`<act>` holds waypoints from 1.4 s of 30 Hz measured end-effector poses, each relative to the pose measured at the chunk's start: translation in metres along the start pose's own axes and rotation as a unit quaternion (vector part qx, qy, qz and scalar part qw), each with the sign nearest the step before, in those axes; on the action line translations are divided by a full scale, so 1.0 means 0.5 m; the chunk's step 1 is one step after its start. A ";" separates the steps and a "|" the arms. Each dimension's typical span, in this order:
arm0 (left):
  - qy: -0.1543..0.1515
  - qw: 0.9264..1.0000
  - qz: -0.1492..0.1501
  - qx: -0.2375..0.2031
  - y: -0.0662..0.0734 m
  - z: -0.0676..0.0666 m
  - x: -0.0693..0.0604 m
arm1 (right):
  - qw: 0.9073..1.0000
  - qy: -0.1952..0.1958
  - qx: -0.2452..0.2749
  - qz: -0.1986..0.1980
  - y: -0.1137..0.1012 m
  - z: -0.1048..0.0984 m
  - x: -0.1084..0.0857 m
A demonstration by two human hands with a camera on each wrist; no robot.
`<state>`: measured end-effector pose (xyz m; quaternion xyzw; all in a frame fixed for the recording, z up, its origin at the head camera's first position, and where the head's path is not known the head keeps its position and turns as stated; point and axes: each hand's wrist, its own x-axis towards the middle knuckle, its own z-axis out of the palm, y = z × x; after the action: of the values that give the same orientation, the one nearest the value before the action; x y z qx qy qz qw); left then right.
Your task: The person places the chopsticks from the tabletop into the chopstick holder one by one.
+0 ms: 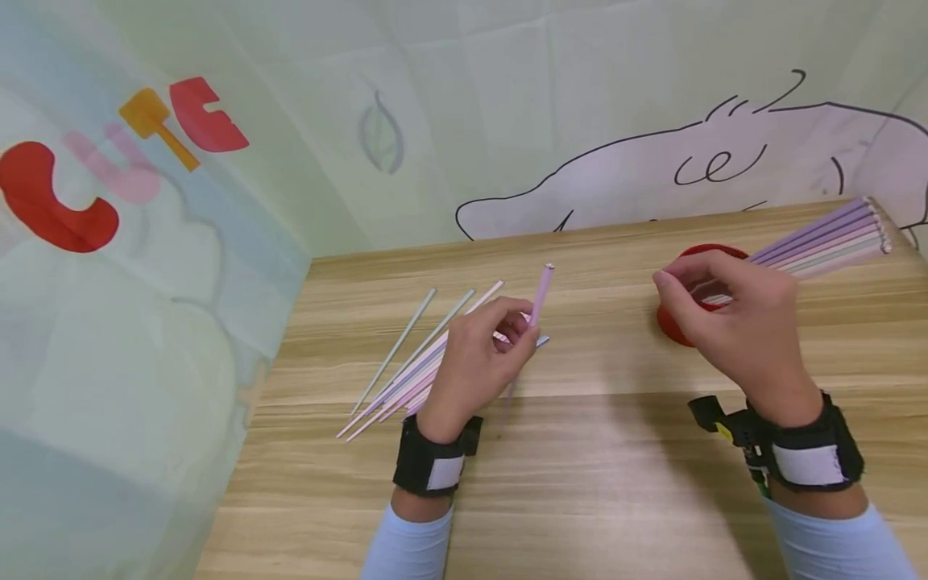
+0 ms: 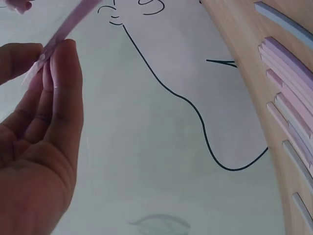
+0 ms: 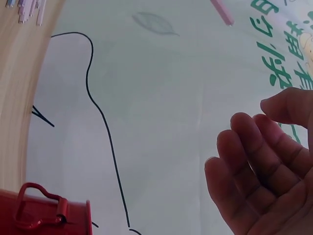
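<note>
My left hand [image 1: 478, 354] pinches a slim pinkish-purple straw [image 1: 541, 294] between thumb and fingertips, raised over the table. In the left wrist view this straw [image 2: 73, 22] slants up to the right from the fingertips. Below and left of that hand, a loose pile of pastel straws [image 1: 395, 395] lies on the wood. At the right, my right hand [image 1: 757, 322] is in front of a red metal bucket [image 1: 674, 326], partly covering it. Its fingers [image 3: 239, 161] are loosely bent and hold nothing. A bundle of purple, pink and pale straws [image 1: 834, 238] leans out of the bucket to the right.
The wooden table [image 1: 580, 483] ends at the back against a printed cloth [image 1: 406, 80] with drawings and letters. More cloth hangs on the left side. A wire handle [image 3: 39, 196] is attached to the bucket's side.
</note>
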<state>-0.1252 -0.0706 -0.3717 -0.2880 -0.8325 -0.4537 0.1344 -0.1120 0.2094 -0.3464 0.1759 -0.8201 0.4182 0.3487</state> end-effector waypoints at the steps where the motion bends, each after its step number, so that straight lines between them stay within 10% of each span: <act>1: 0.001 1.000 0.004 -0.006 0.002 0.002 0.000 | 1.000 -0.004 0.000 0.000 -0.001 0.003 -0.001; 26: 0.017 0.990 0.132 -0.046 0.052 0.042 0.003 | 0.975 -0.151 0.159 -0.045 -0.064 0.061 -0.019; 37: 0.023 0.992 0.116 -0.030 0.051 0.041 0.005 | 0.964 -0.076 0.251 -0.052 -0.063 0.052 -0.014; 42: 0.025 0.994 0.104 -0.020 0.044 0.040 0.005 | 0.974 -0.034 0.221 -0.039 -0.053 0.028 -0.010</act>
<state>-0.1130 -0.0438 -0.3666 -0.3644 -0.7854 -0.4604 0.1959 -0.0994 0.1823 -0.3408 0.2943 -0.7114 0.5691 0.2887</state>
